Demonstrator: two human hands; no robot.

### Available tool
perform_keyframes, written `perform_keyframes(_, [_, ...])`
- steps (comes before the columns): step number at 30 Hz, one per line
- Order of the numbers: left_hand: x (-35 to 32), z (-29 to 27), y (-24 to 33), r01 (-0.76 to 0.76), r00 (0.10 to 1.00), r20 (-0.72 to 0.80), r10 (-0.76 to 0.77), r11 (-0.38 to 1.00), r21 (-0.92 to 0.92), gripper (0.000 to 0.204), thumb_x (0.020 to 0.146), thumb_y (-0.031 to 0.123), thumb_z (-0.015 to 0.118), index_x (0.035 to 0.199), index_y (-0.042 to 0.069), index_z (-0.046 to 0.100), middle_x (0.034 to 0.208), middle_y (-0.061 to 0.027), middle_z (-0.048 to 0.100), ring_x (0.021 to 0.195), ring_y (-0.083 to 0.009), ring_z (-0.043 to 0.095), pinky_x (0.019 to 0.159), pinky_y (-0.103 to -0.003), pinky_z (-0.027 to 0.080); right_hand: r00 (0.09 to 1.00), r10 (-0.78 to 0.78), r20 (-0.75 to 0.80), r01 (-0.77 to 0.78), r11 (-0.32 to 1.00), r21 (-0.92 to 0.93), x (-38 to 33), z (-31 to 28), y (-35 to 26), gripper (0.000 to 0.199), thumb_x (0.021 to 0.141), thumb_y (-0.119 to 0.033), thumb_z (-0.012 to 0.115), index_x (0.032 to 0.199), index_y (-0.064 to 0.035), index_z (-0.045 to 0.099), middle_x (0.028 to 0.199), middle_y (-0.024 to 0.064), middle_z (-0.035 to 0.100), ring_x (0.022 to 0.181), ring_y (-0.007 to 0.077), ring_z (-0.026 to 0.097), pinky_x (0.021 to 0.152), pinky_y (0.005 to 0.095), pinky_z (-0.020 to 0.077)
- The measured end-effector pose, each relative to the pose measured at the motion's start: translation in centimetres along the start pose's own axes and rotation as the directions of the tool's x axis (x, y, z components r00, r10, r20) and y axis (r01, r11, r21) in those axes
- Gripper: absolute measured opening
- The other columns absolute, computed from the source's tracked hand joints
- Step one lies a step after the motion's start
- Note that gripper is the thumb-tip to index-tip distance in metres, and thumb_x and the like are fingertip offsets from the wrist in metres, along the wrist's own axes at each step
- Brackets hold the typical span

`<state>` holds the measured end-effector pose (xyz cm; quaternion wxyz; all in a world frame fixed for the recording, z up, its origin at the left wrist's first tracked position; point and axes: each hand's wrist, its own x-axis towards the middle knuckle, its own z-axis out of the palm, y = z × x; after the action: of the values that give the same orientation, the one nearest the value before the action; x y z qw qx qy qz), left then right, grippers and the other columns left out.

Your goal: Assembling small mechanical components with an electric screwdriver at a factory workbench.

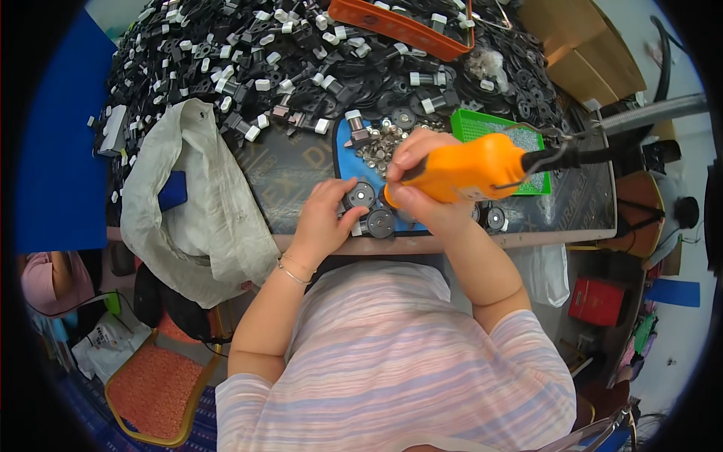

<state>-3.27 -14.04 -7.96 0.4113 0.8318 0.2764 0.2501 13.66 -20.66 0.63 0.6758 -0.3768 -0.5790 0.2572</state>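
Observation:
My right hand [433, 192] is wrapped round the front of an orange electric screwdriver [471, 167], which lies nearly level with its tip pointing left. A black cable leaves its rear end at the right. Close to the tip, my left hand [324, 218] grips a black round wheel-like part [361, 194] between thumb and fingers. A second black round part [380, 222] sits just below it, by the thumb. Both are on a blue mat [344, 167] at the table's front edge. The exact contact of the tip is hidden by my right hand.
A heap of black parts with white ends [248, 64] covers the table's back. Small metal pieces [376, 149] lie on the mat. Beyond my right hand stand a green tray [468, 120] and an orange crate [392, 26]. A pale sack [226, 188] hangs over the front edge at left.

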Motion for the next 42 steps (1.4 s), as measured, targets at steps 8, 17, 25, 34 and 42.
perform_keyframes(8, [0.0,-0.2,0.2,-0.008,1.0,0.002,0.008,1.0,-0.005,0.044,0.074,0.016,0.074,0.111,-0.001,0.059,0.101,-0.0155,0.061,0.095,-0.0342,0.055,0.082,-0.038,0.046,0.984,0.175,-0.037,-0.166,0.971,0.174,-0.2,1.4,0.6,0.028,0.07,0.004,0.067,0.094,-0.0031,0.054,0.086,0.0095,0.055,0.074,0.0137,0.055,0.065,0.0242,0.0465])
perform_keyframes(17, [0.0,0.0,0.0,-0.046,0.999,-0.026,0.047,0.999,0.016,0.044,0.074,0.016,0.074,0.111,-0.002,0.059,0.101,-0.0156,0.061,0.094,-0.0341,0.056,0.082,-0.038,0.046,0.999,-0.015,0.046,0.014,1.0,0.021,0.7,0.5,0.3,0.029,0.069,0.003,0.067,0.095,-0.0032,0.055,0.089,0.0104,0.055,0.075,0.0145,0.056,0.064,0.0245,0.0482])
perform_keyframes(25, [-0.1,0.2,-0.6,-0.085,0.996,-0.036,0.085,0.996,0.017,0.044,0.074,0.016,0.074,0.111,-0.001,0.059,0.1,-0.0151,0.061,0.093,-0.0339,0.055,0.081,-0.038,0.046,0.992,0.078,0.1,-0.08,0.997,0.019,0.9,1.2,-0.5,0.026,0.07,0.001,0.069,0.094,-0.0019,0.06,0.091,0.0085,0.062,0.083,0.0134,0.06,0.074,0.0278,0.0505])
perform_keyframes(34, [0.0,0.3,-0.5,-0.073,0.997,-0.032,0.073,0.997,0.004,0.044,0.074,0.016,0.074,0.112,0.0,0.059,0.1,-0.0141,0.061,0.092,-0.0336,0.055,0.08,-0.038,0.047,0.996,0.026,0.091,-0.025,1.0,-0.005,0.9,1.8,0.8,0.026,0.069,0.004,0.065,0.093,-0.0037,0.057,0.087,0.007,0.058,0.074,0.0156,0.054,0.064,0.027,0.0463])
perform_keyframes(42, [-0.1,0.4,-0.5,-0.042,0.999,-0.034,0.04,0.998,-0.047,0.031,0.074,0.01,0.071,0.102,0.002,0.06,0.096,-0.0124,0.06,0.089,-0.0331,0.054,0.077,-0.038,0.046,0.976,-0.04,0.214,0.072,0.987,-0.142,1.3,1.6,1.2,0.025,0.067,0.002,0.065,0.089,-0.0064,0.056,0.08,0.0044,0.058,0.072,0.0172,0.053,0.065,0.0326,0.043])
